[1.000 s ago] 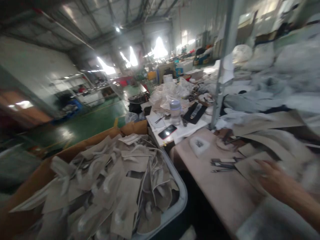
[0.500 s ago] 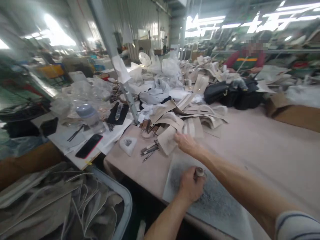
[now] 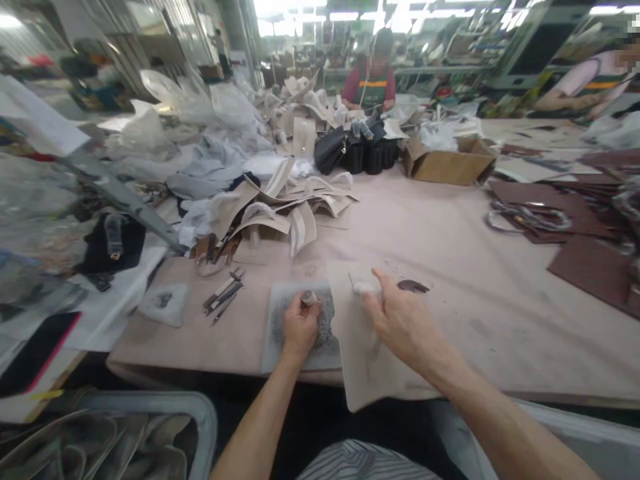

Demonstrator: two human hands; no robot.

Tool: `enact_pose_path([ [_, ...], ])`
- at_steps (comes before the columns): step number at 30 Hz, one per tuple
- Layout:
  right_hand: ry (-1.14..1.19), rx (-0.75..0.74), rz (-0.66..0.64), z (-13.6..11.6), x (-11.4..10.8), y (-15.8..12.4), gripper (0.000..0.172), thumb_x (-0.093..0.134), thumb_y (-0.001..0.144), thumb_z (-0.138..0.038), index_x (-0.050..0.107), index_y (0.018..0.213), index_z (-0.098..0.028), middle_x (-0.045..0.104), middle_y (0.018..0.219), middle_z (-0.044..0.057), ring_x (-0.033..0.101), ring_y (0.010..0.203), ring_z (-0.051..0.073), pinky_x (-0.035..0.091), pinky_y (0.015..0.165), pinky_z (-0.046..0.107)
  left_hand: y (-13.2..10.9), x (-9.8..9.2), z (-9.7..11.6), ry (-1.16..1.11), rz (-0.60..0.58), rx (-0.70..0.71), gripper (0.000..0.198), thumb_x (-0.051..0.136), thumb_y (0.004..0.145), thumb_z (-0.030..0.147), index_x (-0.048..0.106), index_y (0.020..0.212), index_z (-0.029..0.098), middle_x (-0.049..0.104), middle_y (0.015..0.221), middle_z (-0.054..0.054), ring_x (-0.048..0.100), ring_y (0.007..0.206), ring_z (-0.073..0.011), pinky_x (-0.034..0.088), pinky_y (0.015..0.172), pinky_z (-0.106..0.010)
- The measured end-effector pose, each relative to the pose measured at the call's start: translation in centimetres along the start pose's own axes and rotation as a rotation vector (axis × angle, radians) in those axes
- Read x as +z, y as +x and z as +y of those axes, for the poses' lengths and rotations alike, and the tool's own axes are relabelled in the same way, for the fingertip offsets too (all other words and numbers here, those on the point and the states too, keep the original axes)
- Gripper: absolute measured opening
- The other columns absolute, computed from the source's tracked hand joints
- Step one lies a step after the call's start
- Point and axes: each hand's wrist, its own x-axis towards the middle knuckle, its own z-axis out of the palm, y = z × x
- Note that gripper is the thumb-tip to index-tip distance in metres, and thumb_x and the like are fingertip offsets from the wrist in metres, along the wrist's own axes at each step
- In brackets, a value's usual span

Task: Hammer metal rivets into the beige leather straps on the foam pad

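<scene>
My left hand (image 3: 300,325) is closed around a small cylindrical tool (image 3: 309,297), held upright over a grey, dark-stained pad (image 3: 280,347) at the near table edge. My right hand (image 3: 395,319) rests on a beige cut piece (image 3: 360,373) that overlaps the pad and hangs over the table edge. Its thumb and fingers pinch a small white bit (image 3: 361,287) at the top of that piece. A dark crescent-shaped scrap (image 3: 413,287) lies just right of my right hand.
Metal tools (image 3: 223,298) and a white pad (image 3: 163,303) lie left of the grey pad. A heap of beige pieces (image 3: 280,213) sits behind. Black bags (image 3: 357,152), a cardboard box (image 3: 450,161) and brown pieces (image 3: 590,267) lie farther off. Two people work at the far side. A bin (image 3: 150,427) stands lower left.
The view has swung right from the bin to the table. My right hand pulled a beige piece from the heap to the near edge; my left hand stays on the tool over the pad.
</scene>
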Motion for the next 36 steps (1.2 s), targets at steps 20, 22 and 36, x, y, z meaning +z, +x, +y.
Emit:
enact_pose_path([
  [20,0.273,-0.059,-0.374,1.4,7.8,-4.1,0.064,0.040,0.100,-0.052,0.046,0.143,-0.005,0.073,0.104,0.022,0.070,0.101,0.036,0.051,0.083,0.044,1.2,4.7,0.7,-0.083,-0.371,-0.059,0.024,0.073,0.072,0.032,0.068,0.088,0.016,0.076,0.086,-0.006,0.067,0.077,-0.0180,0.052,0.072,-0.027],
  [22,0.370,-0.035,-0.388,2.0,7.8,-4.4,0.064,0.037,0.101,-0.050,0.043,0.147,-0.005,0.070,0.114,0.023,0.067,0.109,0.035,0.049,0.091,0.045,1.1,4.5,0.8,-0.097,-0.377,-0.070,0.025,0.074,0.072,0.034,0.067,0.088,0.015,0.075,0.084,-0.006,0.067,0.075,-0.0176,0.052,0.072,-0.027],
  [36,-0.152,0.306,0.007,16.9,8.9,-5.7,0.031,0.051,0.095,-0.038,0.064,0.105,-0.011,0.063,0.102,0.019,0.061,0.092,0.031,0.045,0.078,0.039,1.0,4.6,-0.3,-0.005,-0.384,0.030,0.020,0.069,0.073,0.025,0.067,0.091,0.017,0.077,0.088,-0.006,0.069,0.078,-0.0197,0.053,0.071,-0.028],
])
